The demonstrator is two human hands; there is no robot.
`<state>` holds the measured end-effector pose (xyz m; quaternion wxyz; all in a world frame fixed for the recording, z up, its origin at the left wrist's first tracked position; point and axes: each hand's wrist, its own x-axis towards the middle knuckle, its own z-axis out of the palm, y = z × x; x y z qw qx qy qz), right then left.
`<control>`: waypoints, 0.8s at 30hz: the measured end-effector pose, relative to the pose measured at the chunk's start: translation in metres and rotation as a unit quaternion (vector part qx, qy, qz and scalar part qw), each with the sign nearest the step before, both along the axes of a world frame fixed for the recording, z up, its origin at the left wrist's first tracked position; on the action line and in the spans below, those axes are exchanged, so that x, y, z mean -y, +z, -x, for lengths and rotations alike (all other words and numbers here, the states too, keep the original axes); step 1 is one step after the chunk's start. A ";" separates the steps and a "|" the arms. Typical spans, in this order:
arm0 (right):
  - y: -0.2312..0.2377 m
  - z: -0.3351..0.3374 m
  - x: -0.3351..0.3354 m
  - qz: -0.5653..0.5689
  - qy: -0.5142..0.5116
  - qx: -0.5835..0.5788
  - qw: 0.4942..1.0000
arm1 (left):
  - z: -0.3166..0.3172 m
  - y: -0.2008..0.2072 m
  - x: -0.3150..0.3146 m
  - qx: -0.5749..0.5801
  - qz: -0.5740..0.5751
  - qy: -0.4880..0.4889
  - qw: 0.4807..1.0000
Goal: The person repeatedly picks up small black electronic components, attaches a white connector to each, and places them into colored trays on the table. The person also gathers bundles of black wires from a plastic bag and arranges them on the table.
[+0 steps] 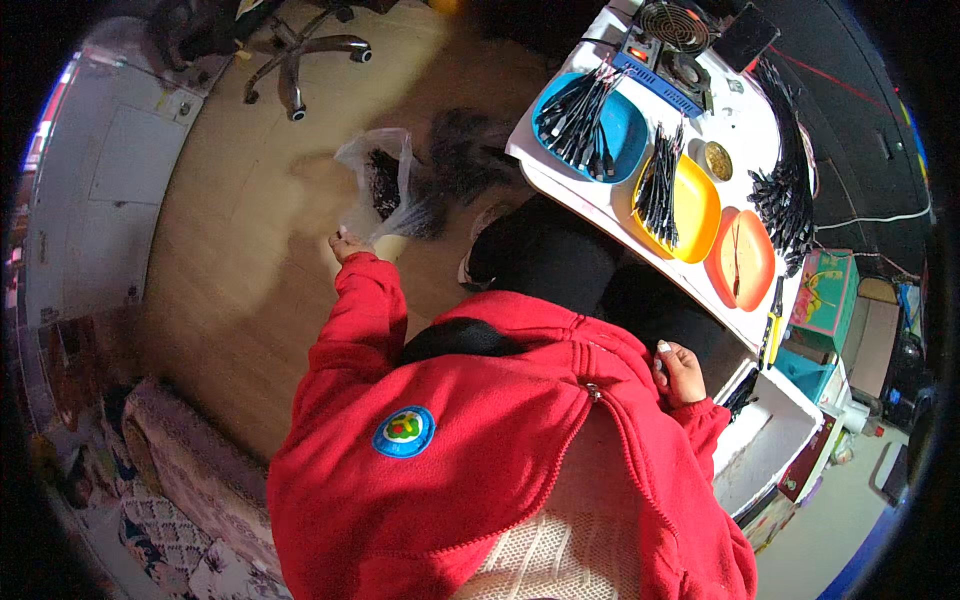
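Note:
My left hand [347, 243] reaches out low to the left, its fingers pinched on the near rim of a clear plastic bag [405, 170]. Dark small pieces [382, 185] lie inside the bag; their kind is too unclear to tell. Beside my lap, near the table's front edge, my right hand [680, 374] is curled with the fingers bent in. Whatever it may hold is hidden. Closest to it are a yellow-handled tool [770, 340] on the table corner and a white foam box [770, 425].
The white table [530, 165] carries blue [625, 125], yellow [700, 195] and orange [755, 235] trays with black cables, plus a small blue machine [665, 80] with a fan. More cables [785, 200] lie at its far edge. A chair base [292, 50] stands on the floor at upper left.

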<state>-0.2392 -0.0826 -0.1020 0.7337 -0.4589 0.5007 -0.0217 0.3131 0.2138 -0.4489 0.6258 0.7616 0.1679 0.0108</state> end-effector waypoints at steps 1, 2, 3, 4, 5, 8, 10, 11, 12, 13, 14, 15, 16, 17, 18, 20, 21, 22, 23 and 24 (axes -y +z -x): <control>-0.001 0.001 0.001 -0.009 -0.003 -0.003 1.000 | -0.002 0.014 0.000 -0.088 0.156 0.021 0.984; -0.001 0.002 0.001 0.001 0.002 -0.006 1.000 | 0.008 0.025 0.002 -0.049 0.178 0.009 0.983; -0.002 0.003 0.001 0.002 0.004 -0.006 1.000 | 0.024 0.035 0.010 -0.017 0.198 0.004 0.980; -0.002 0.003 0.001 -0.002 -0.003 -0.004 1.000 | 0.043 0.046 0.020 0.014 0.217 -0.002 0.976; -0.002 0.003 0.000 0.008 0.000 0.007 1.000 | 0.061 0.058 0.028 -0.005 0.256 0.000 0.967; 0.000 0.003 -0.001 0.028 -0.001 -0.010 1.000 | 0.113 0.099 0.039 -0.098 0.167 -0.103 0.976; 0.001 0.003 -0.002 0.030 -0.013 -0.019 0.999 | 0.134 0.121 0.035 -0.072 0.143 -0.125 0.979; 0.001 0.003 -0.002 0.026 -0.019 -0.028 0.999 | 0.141 0.128 0.030 -0.067 0.108 -0.139 0.982; 0.001 0.003 -0.001 0.020 -0.024 -0.038 0.999 | 0.146 0.133 0.023 -0.061 0.070 -0.152 0.984; 0.000 0.003 0.000 0.029 -0.018 -0.021 0.999 | 0.151 0.136 0.015 -0.078 0.067 -0.160 0.982; 0.000 0.003 0.001 0.021 -0.023 -0.023 0.999 | 0.154 0.136 0.008 -0.037 0.017 -0.190 0.981; -0.002 0.003 0.002 0.037 -0.020 -0.044 0.998 | 0.157 0.134 -0.001 -0.016 -0.039 -0.215 0.976; -0.003 0.003 0.004 0.039 -0.018 -0.047 0.998 | 0.160 0.132 -0.009 -0.023 -0.100 -0.240 0.965; -0.005 0.003 0.004 0.051 -0.020 -0.051 0.997 | 0.159 0.128 -0.012 0.225 -0.238 -0.215 0.920; -0.007 0.003 0.005 0.052 -0.030 -0.058 0.997 | 0.158 0.126 -0.018 0.125 -0.165 -0.202 0.957; -0.009 0.004 0.006 0.047 -0.053 -0.064 0.995 | 0.152 0.129 -0.033 -0.128 -0.006 -0.167 0.978; -0.009 0.005 0.006 0.049 -0.064 -0.071 0.994 | 0.151 0.132 -0.036 -0.042 -0.092 -0.153 0.983; -0.010 0.005 0.006 0.067 -0.069 -0.098 0.990 | 0.146 0.139 -0.038 -0.050 -0.108 -0.148 0.982; -0.009 0.006 0.008 0.077 -0.068 -0.109 0.989 | 0.136 0.149 -0.041 -0.059 -0.124 -0.141 0.980; -0.009 0.006 0.008 0.075 -0.069 -0.119 0.988 | 0.130 0.160 -0.041 -0.097 -0.143 -0.130 0.976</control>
